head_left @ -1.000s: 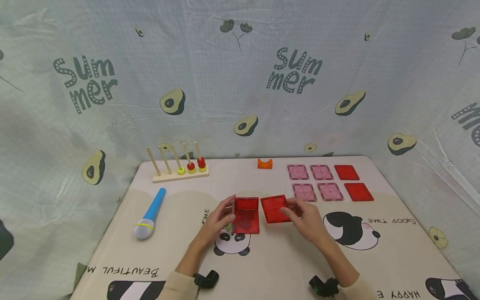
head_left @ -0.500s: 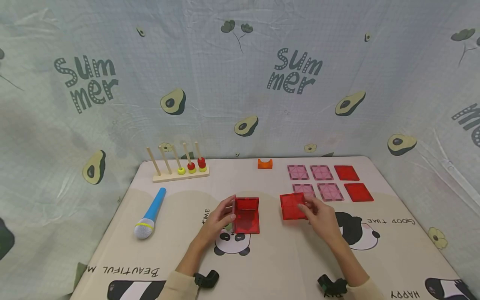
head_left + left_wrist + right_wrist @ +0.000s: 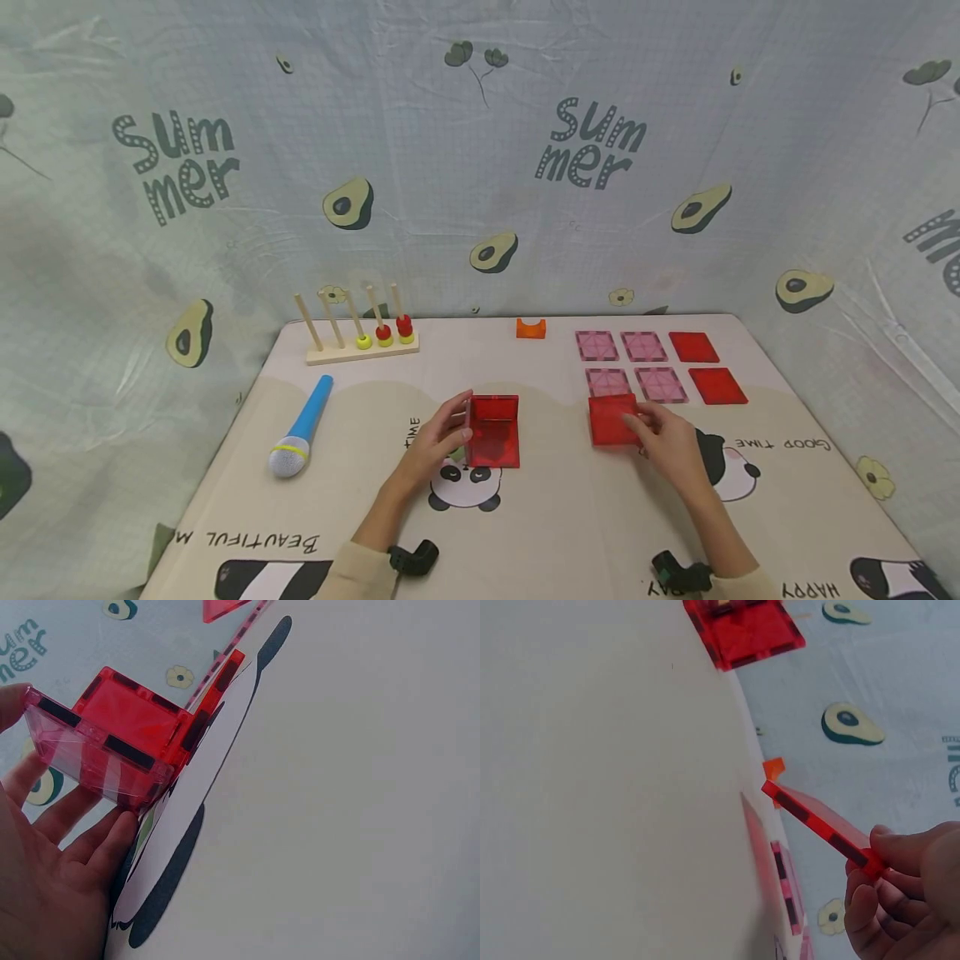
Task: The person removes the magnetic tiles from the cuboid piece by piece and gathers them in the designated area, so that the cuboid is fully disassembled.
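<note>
Near the middle of the table stands a partly built box of magnetic tiles. A red tile (image 3: 495, 446) lies flat as its base, another red tile (image 3: 127, 712) rises at the back, and a clear pink tile (image 3: 97, 754) forms the left wall. My left hand (image 3: 437, 435) holds that pink wall, thumb at its upper edge and fingers along its outer side. To the right, my right hand (image 3: 667, 442) pinches a loose red magnetic tile (image 3: 611, 421) by its right edge, and the right wrist view has this tile (image 3: 825, 829) raised above the table.
Behind my right hand lie several pink tiles (image 3: 660, 384) and two red tiles (image 3: 717, 386) in rows. An orange block (image 3: 531, 329) sits at the back edge. At the left are a toy microphone (image 3: 300, 433) and a wooden peg abacus (image 3: 363, 357).
My right hand has carried the loose red tile rightward, away from the box, and lowered slightly in the last half second. My left hand and the box have stayed put.
</note>
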A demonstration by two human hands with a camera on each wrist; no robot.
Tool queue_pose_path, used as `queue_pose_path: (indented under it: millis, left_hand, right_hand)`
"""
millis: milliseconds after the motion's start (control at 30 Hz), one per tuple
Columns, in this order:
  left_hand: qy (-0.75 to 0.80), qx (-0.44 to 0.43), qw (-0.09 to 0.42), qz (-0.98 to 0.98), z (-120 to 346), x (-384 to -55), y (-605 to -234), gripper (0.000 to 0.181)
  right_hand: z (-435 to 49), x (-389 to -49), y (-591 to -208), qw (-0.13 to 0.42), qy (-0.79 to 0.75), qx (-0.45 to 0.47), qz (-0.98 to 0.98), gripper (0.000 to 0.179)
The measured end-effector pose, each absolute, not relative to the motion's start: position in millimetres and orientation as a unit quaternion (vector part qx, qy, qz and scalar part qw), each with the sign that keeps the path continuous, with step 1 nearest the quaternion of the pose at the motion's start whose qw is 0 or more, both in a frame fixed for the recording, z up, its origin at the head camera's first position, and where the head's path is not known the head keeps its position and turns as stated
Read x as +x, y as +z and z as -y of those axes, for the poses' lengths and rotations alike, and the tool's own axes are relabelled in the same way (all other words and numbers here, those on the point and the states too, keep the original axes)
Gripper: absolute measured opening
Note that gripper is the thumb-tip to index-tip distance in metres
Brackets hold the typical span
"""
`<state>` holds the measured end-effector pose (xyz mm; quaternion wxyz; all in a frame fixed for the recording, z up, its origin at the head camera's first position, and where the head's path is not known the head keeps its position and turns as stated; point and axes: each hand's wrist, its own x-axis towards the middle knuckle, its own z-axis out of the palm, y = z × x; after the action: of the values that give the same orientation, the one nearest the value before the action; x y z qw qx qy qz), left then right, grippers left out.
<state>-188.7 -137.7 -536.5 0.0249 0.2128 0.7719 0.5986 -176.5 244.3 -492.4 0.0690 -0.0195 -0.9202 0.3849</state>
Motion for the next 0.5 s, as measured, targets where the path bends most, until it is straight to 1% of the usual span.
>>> queue_pose_path:
  millis: [233, 500]
  left_hand:
    - [0.595, 0.220, 0.020, -0.772, 138, -189, -538, 0.059]
    - [0.599, 0.222, 0.025, -0.769, 139, -189, -537, 0.059]
  right_hand:
    - [-252, -174, -494, 0.054, 0.352, -0.029, 0.934, 0.050]
    - [-261, -174, -497, 0.041, 0.322, -0.023, 0.946, 0.045]
